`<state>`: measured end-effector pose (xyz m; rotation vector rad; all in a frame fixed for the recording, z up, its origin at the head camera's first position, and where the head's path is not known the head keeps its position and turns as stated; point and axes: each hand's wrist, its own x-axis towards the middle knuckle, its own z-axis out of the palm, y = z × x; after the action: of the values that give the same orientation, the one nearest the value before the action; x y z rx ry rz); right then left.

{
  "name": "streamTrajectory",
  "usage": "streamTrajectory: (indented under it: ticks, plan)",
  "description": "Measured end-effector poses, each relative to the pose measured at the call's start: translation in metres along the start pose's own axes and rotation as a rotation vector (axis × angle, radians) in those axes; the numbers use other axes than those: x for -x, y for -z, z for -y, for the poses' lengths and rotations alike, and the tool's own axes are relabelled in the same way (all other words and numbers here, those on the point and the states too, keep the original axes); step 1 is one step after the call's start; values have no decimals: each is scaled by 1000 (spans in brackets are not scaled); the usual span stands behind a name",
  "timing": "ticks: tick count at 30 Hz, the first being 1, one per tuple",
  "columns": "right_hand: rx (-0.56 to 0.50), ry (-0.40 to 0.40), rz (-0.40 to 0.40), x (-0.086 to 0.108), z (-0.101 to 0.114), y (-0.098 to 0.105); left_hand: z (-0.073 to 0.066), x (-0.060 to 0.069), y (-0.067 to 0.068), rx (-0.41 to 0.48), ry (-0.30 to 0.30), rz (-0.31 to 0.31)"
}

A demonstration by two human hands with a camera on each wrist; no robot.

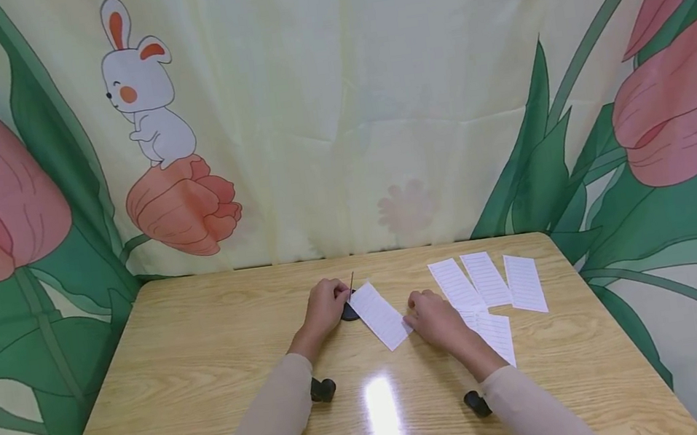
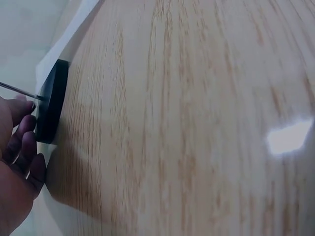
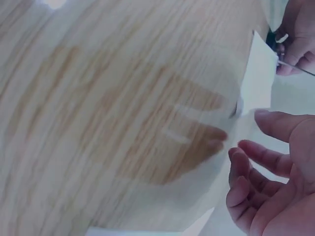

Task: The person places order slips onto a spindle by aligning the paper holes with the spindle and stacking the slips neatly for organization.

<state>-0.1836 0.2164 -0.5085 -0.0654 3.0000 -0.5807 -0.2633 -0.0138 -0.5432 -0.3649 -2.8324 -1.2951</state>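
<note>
A spike file (image 1: pixel 348 312) stands near the middle of the table, its thin upright rod rising from a round black base (image 2: pixel 53 101). A lined paper slip (image 1: pixel 381 316) slants down to the right beside the rod. My left hand (image 1: pixel 325 304) has its fingertips right at the rod, where they appear to pinch the slip's upper-left corner; the exact contact is hidden. My right hand (image 1: pixel 437 317) holds the slip's lower-right corner with thumb and fingers. In the right wrist view, the thumb of this hand (image 3: pixel 275 182) overlaps the white slip (image 3: pixel 259 73).
Several more lined slips (image 1: pixel 525 282) lie spread at the right, some partly under the right hand and forearm. Each wrist wears a black camera (image 1: pixel 323 390). Behind the wooden table (image 1: pixel 195 355) hangs a printed curtain (image 1: pixel 294 107). Glare marks the table's front middle.
</note>
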Motion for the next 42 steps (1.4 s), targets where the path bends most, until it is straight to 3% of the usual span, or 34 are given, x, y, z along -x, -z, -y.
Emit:
streamTrajectory:
  ticks: [14, 23, 33, 42]
  plan:
    - [-115, 55, -94, 12, -44, 27, 7, 8, 11, 38, 8, 8]
    - [-137, 84, -156, 20, -82, 41, 9, 14, 13, 22, 7, 71]
    - [-126, -24, -120, 32, -120, 59, 15, 20, 9, -1, -15, 113]
    - [-174, -127, -126, 40, -154, 71, 14, 23, 6, -66, -28, 88]
